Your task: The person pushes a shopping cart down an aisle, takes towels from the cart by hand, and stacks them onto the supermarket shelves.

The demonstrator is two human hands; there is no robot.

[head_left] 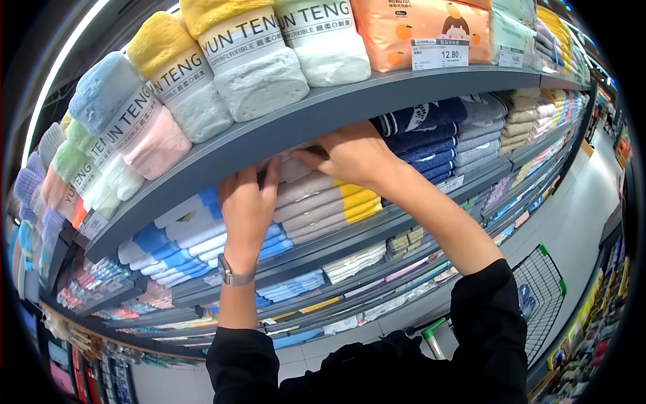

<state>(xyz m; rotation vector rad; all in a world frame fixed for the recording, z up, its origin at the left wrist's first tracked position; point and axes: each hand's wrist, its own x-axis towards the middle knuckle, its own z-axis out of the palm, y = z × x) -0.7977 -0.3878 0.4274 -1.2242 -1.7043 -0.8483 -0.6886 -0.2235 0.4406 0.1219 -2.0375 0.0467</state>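
Note:
Under the lip of the upper shelf, both my hands are at the top of a stack of folded beige-grey towels (316, 209) with yellow ends. My left hand (247, 202), with a watch (235, 271) on the wrist, has its thumb and fingers closed at the left edge of the topmost beige towel (294, 170). From the right, my right hand (353, 155) pinches the same towel with the thumb against the fingers. The shelf hides part of the fingertips. White and blue towels (182, 236) lie left of my left hand; navy towels (424, 141) lie right of my right hand.
The grey upper shelf (323, 101) overhangs my hands and carries rolled towels (259, 74) and an orange pack (390, 34) behind a price tag (440, 55). Lower shelves hold more folded towels. A wire shopping cart (542, 296) stands at the right in the aisle (565, 209).

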